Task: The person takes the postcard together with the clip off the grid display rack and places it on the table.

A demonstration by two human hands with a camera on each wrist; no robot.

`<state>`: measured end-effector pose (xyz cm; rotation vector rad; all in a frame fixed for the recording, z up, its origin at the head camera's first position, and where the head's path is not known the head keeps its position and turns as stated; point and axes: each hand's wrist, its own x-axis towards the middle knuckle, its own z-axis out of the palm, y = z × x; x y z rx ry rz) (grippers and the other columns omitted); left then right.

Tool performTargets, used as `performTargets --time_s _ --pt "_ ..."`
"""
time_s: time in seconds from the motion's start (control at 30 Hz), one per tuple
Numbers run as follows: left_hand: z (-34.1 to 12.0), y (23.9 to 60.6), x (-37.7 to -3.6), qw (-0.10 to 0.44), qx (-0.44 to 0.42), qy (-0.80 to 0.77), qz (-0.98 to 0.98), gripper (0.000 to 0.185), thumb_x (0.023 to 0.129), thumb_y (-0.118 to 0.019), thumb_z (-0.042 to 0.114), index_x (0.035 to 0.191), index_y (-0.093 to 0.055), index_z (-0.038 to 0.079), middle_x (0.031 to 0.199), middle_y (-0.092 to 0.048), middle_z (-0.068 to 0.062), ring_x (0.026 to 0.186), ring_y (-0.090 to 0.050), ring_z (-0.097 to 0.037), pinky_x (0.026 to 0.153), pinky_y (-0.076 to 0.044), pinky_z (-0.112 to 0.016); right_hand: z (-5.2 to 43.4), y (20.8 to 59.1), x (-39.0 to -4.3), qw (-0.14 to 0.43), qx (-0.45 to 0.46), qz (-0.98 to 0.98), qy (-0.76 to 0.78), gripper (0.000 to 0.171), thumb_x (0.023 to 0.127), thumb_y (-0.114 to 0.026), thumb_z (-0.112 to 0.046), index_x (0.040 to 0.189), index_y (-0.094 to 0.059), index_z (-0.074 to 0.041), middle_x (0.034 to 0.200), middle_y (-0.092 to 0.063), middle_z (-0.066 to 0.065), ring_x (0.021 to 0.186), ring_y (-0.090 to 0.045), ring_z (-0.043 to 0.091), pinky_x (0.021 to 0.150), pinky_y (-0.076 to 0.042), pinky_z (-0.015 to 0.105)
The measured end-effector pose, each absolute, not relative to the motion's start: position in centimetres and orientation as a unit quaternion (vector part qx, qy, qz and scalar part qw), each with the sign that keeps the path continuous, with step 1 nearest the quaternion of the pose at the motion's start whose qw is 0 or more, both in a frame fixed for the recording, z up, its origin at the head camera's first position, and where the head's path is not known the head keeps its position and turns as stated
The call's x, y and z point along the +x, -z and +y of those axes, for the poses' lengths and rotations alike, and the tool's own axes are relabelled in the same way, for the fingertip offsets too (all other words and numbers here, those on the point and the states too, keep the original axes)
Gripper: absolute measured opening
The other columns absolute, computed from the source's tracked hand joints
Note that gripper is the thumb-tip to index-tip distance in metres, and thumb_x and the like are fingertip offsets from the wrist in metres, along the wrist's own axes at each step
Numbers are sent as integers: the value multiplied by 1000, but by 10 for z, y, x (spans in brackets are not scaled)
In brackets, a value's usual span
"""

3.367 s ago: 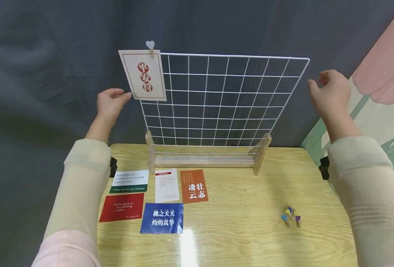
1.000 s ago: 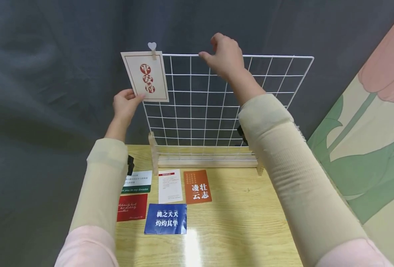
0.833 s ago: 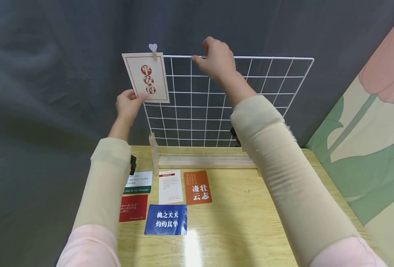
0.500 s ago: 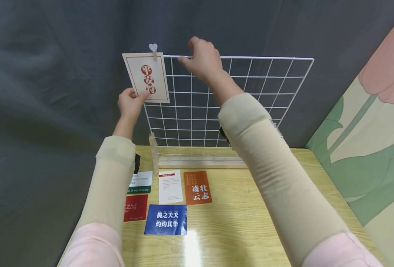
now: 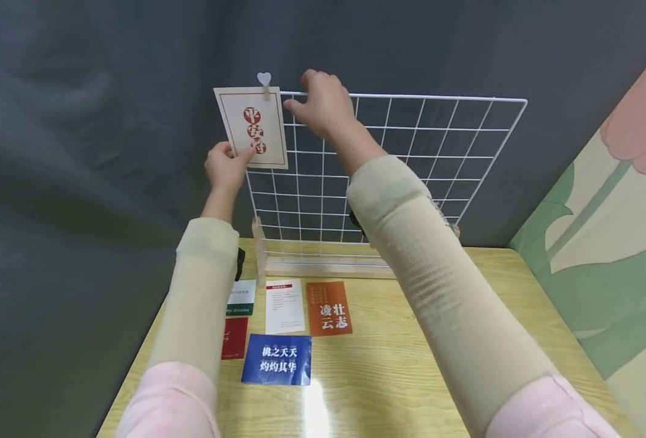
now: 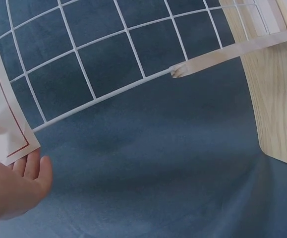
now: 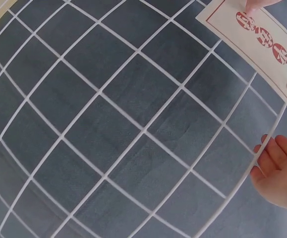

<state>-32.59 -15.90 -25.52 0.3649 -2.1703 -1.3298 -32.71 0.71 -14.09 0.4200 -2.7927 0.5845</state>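
A white card (image 5: pixel 250 125) with red round characters hangs at the top left of the white wire grid (image 5: pixel 410 97). A clothespin with a white heart (image 5: pixel 264 79) fixes its upper edge. My left hand (image 5: pixel 227 167) pinches the card's lower left corner, thumb on the front and fingers behind, as the left wrist view also shows. My right hand (image 5: pixel 327 106) is at the grid's top bar just right of the clothespin. In the right wrist view, the right hand (image 7: pixel 282 173) has its fingers at the edge wire, loosely bent, and its thumb near the clothespin.
On the wooden table (image 5: pixel 367 395) lie a blue card (image 5: pixel 277 359), an orange card (image 5: pixel 329 308), a white card with text (image 5: pixel 285 306), a red card (image 5: pixel 235 338) and a green-and-white card (image 5: pixel 242 298). Wooden feet (image 5: pixel 260 255) support the grid. A dark curtain hangs behind.
My right hand has come from beyond the grid's right side leftward along the top bar, near the clothespin. My left hand has moved onto the hanging card's lower corner and pinches it.
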Motion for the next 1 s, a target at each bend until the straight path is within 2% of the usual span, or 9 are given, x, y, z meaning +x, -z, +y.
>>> performTargets --time_s 0.2,0.6,1.0 --pt "-152 254 -327 280 140 490 -814 34 79 -62 28 101 -59 3 91 -62 -10 74 -50 -16 61 -39 -25 -1 139 -329 124 159 -956 -215 58 85 -46 -43 133 -33 -12 132 -37 2 117 -35 14 94 -30 24" --pt "-143 249 -327 277 145 476 -822 32 79 -62 26 100 -58 2 88 -60 -11 79 -51 -17 65 -41 -28 -9 137 -331 115 167 -934 -293 59 87 -48 -35 136 -24 -12 135 -33 2 119 -33 10 92 -29 18" --pt "-142 247 -326 268 161 456 -833 26 80 -61 22 96 -59 2 80 -54 -6 80 -49 -19 69 -39 -29 -16 136 -329 104 172 -929 -309 53 92 -37 -30 138 -16 -15 139 -25 -2 123 -24 6 96 -20 15"
